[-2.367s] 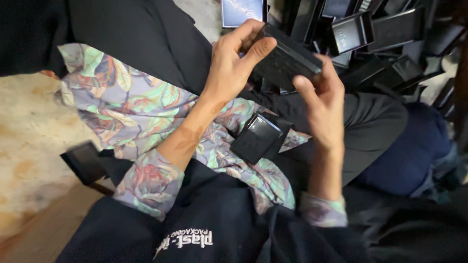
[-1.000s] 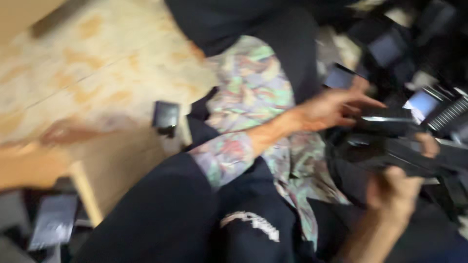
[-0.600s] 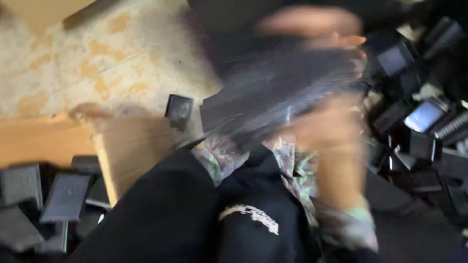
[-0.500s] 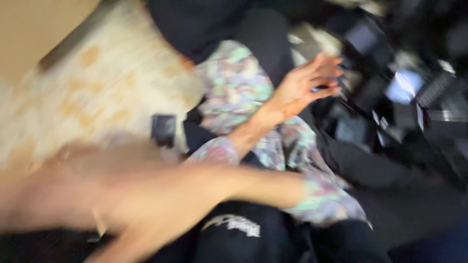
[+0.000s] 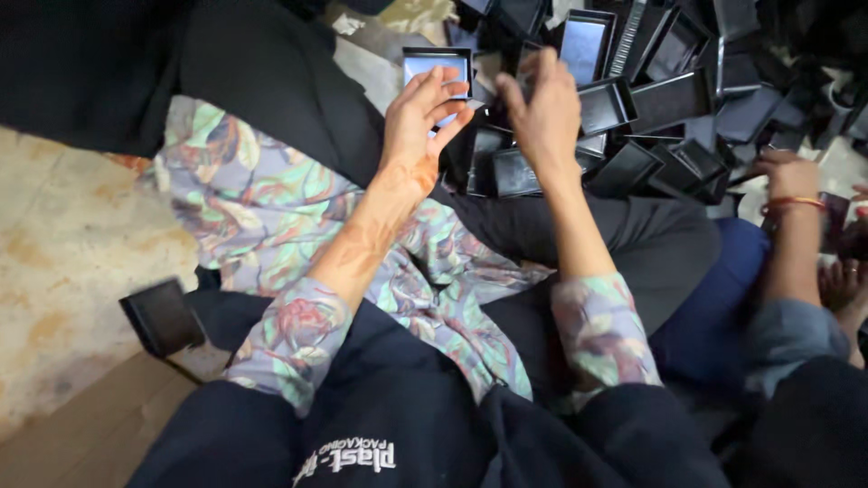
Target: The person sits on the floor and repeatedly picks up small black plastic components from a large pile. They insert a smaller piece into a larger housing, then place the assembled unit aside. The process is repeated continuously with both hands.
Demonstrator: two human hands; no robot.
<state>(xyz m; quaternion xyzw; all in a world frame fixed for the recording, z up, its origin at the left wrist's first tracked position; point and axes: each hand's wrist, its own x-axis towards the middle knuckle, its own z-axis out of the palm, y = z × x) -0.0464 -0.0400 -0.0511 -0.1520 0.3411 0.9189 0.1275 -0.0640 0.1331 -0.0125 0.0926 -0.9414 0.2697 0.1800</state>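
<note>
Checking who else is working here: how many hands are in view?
3. Left hand and right hand reach into the pile of black trays; a co-worker's hand at right. Others may be hidden.

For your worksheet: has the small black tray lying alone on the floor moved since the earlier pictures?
Cannot tell for certain, but it looks unmoved: the lone black tray lies on the worn floor beside the floral cloth, as earlier; only the head camera swung.
</note>
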